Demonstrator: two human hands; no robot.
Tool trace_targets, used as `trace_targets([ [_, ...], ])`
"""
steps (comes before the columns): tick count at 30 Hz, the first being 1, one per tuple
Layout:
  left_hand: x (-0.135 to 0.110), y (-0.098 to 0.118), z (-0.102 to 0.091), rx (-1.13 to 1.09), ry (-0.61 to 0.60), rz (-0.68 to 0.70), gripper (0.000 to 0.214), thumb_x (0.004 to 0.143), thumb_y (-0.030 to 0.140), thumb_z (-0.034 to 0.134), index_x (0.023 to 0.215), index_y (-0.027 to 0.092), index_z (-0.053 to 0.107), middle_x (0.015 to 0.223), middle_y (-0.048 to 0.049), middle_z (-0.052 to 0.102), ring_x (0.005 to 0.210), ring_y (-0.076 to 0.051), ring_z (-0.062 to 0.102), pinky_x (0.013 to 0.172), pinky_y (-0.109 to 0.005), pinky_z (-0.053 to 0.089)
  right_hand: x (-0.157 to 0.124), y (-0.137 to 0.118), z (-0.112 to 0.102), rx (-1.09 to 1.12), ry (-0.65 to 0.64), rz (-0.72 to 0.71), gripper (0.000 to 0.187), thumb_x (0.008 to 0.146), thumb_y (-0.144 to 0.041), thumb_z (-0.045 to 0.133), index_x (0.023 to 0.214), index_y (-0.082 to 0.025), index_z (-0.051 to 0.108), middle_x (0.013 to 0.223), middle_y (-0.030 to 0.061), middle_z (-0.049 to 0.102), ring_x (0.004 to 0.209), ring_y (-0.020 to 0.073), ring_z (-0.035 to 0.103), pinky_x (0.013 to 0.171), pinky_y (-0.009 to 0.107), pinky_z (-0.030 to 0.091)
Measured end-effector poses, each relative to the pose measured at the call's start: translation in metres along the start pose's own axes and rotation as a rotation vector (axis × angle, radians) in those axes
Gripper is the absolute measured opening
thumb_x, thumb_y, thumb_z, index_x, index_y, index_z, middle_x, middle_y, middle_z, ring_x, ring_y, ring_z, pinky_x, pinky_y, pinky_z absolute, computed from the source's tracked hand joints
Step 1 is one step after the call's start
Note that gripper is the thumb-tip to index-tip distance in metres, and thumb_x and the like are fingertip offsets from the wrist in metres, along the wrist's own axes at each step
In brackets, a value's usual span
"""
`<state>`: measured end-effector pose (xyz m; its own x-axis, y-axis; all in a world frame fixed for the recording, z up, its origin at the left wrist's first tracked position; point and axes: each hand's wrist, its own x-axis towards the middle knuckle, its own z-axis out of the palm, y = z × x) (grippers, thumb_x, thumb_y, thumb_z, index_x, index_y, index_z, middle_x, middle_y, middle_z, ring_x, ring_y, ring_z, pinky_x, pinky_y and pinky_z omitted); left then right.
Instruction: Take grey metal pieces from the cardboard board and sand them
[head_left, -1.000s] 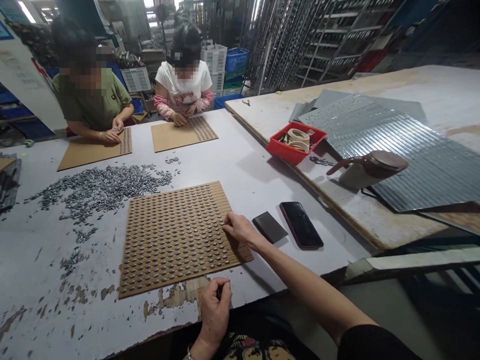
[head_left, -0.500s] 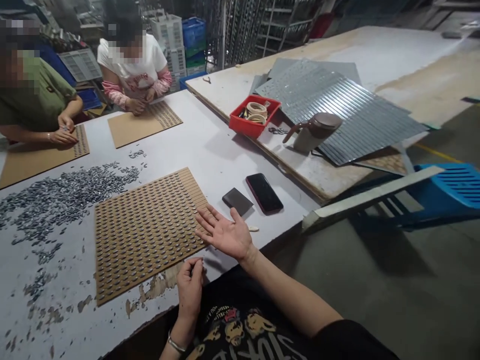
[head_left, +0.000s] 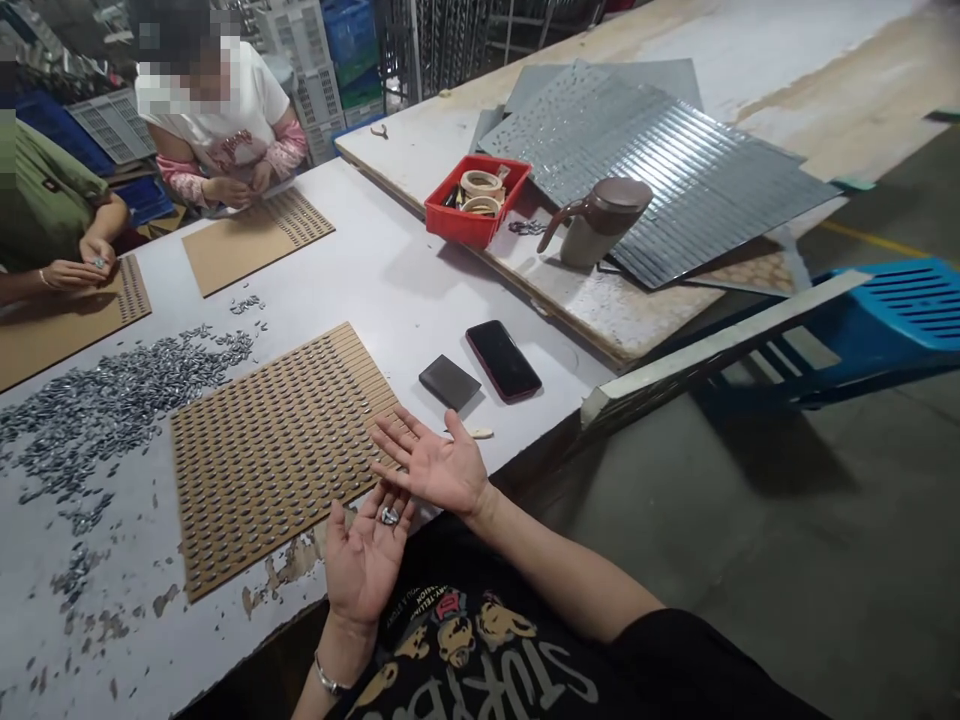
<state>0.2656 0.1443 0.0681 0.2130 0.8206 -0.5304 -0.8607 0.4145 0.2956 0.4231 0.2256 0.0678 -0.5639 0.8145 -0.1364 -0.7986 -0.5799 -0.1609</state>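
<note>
Evidently, grooved board (head_left: 352,352) lies on white table (head_left: 382,300) toward near edge, studded except right strip. Step looks between placements; next move likely calls for fingertip pinch. Left hand (head_left: 367,560) palm up, fingers loosely extended, few metal pieces (head_left: 389,516) resting on them. Right hand (head_left: 439,465) just beside, palm up, fingers spread, holding nothing visible. Loose pile (head_left: 135,385) left of board; phone (head_left: 504,360) to right.
</note>
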Motion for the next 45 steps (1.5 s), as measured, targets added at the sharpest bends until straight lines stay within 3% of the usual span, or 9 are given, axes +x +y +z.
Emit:
trace_targets([
  [5,-0.003,-0.001,0.007,-0.076,-0.018,-0.03,0.083,0.09,0.067,0.038,0.144,0.004,0.041,0.142,-0.0233,0.052,0.139,-0.03,0.041,0.113,-0.045,0.037,-0.013,-0.001,-0.005,-0.332,0.095,-0.081,0.066,0.091,-0.074,0.026,0.121,-0.024,0.058,0.136,0.0089,0.058,0.129,0.0267,0.049,0.105,0.051,0.041],
  [9,-0.003,-0.002,0.005,-0.101,-0.053,-0.05,0.091,0.089,0.071,0.034,0.144,-0.002,0.038,0.14,-0.0269,0.051,0.137,-0.034,0.042,0.114,-0.046,0.034,-0.032,0.004,-0.011,-1.076,0.22,-0.366,0.038,0.092,-0.057,0.053,0.103,-0.023,0.065,0.1,0.0072,0.068,0.097,0.0235,0.062,0.089,0.04,0.049],
  [13,-0.002,-0.003,0.0,-0.095,-0.063,-0.083,0.089,0.09,0.071,0.034,0.14,-0.002,0.045,0.133,-0.0252,0.058,0.128,-0.03,0.051,0.11,-0.04,0.037,-0.049,0.011,-0.012,-1.909,-0.009,-0.525,0.018,0.096,-0.032,0.056,0.103,-0.022,0.069,0.098,0.0082,0.067,0.092,0.0232,0.058,0.085,0.04,0.044],
  [17,-0.002,-0.004,-0.001,-0.079,-0.073,-0.111,0.091,0.088,0.075,0.032,0.138,0.0,0.047,0.138,-0.0254,0.053,0.128,-0.03,0.051,0.109,-0.039,0.037,-0.055,0.017,-0.011,-2.19,-0.067,-0.548,0.02,0.098,-0.026,0.052,0.101,-0.021,0.071,0.1,0.0096,0.067,0.092,0.0227,0.057,0.081,0.038,0.041],
  [24,-0.004,-0.004,-0.004,-0.066,-0.105,-0.14,0.096,0.083,0.079,0.034,0.134,0.0,0.049,0.139,-0.0252,0.053,0.133,-0.028,0.046,0.107,-0.035,0.038,-0.056,0.021,-0.006,-2.249,-0.116,-0.474,0.017,0.097,-0.021,0.051,0.092,-0.018,0.067,0.096,0.0081,0.067,0.088,0.022,0.058,0.078,0.037,0.039],
  [28,-0.003,-0.002,-0.005,-0.021,-0.089,-0.124,0.088,0.085,0.076,0.039,0.127,0.001,0.056,0.134,-0.0248,0.057,0.131,-0.029,0.048,0.103,-0.036,0.041,-0.057,0.023,-0.001,-2.001,-0.036,-0.38,0.013,0.095,-0.022,0.053,0.086,-0.02,0.062,0.09,0.0061,0.067,0.088,0.0216,0.06,0.08,0.036,0.043],
  [32,-0.003,-0.007,-0.007,0.177,0.056,-0.025,0.045,0.085,0.048,0.065,0.106,0.008,0.067,0.098,-0.0138,0.07,0.092,-0.02,0.066,0.083,-0.03,0.051,-0.056,0.027,0.002,-1.518,0.214,-0.239,0.017,0.093,-0.035,0.056,0.087,-0.02,0.063,0.085,0.004,0.068,0.078,0.0188,0.063,0.071,0.031,0.049],
  [37,-0.011,-0.016,-0.005,0.454,0.131,0.084,0.028,0.075,0.034,0.079,0.088,0.014,0.065,0.071,-0.0008,0.062,0.057,-0.008,0.053,0.05,-0.018,0.038,-0.055,0.03,0.002,-1.186,0.303,-0.088,0.027,0.085,-0.045,0.065,0.085,-0.018,0.063,0.077,0.001,0.065,0.072,0.0158,0.06,0.071,0.029,0.05],
  [45,-0.018,-0.014,-0.005,0.768,0.124,0.236,0.024,0.084,0.038,0.07,0.095,0.017,0.063,0.075,0.0001,0.059,0.057,-0.006,0.047,0.052,-0.019,0.035,-0.058,0.037,-0.006,-1.252,0.282,-0.165,0.021,0.085,-0.04,0.067,0.088,-0.019,0.065,0.082,0.0015,0.066,0.077,0.0165,0.062,0.073,0.029,0.05],
])
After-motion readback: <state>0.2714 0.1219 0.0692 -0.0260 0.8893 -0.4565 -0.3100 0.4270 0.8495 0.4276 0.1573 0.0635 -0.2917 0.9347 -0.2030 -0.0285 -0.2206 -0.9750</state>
